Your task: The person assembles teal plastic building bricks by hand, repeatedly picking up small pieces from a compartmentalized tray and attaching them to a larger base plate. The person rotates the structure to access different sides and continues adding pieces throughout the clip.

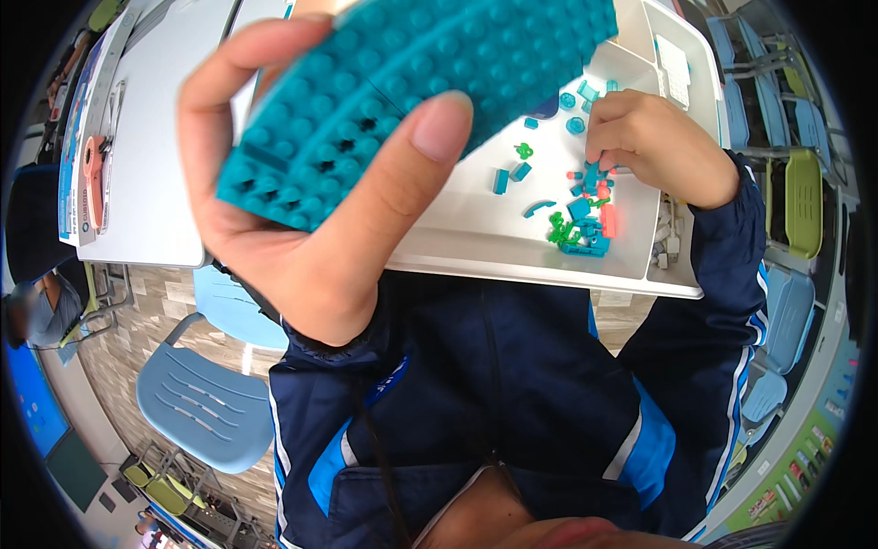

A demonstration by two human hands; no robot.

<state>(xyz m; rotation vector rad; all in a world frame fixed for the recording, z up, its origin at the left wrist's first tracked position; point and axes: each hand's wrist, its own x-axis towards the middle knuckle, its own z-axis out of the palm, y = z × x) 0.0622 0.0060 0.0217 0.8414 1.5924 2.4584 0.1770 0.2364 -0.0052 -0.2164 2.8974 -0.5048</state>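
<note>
Close to the camera, my left hand (320, 229) grips a teal studded block assembly (393, 91), thumb pressed across its studs and fingers wrapped around its edge. My right hand (651, 142) reaches down into a white compartment tray (457, 247). Its bent fingertips meet at a small teal brick (593, 174) above a pile of loose pieces; whether the brick is pinched or only touched is hard to make out. In that pile lie coral pieces (609, 220), green plant-like pieces (561, 231) and teal bricks (585, 245).
Single teal bricks (501, 181) and round teal pieces (575, 125) are scattered in the tray. Grey pieces (666, 240) fill a side compartment, and a white studded plate (672, 71) lies in another. At left stand a white table (151, 174) and a blue chair (206, 403).
</note>
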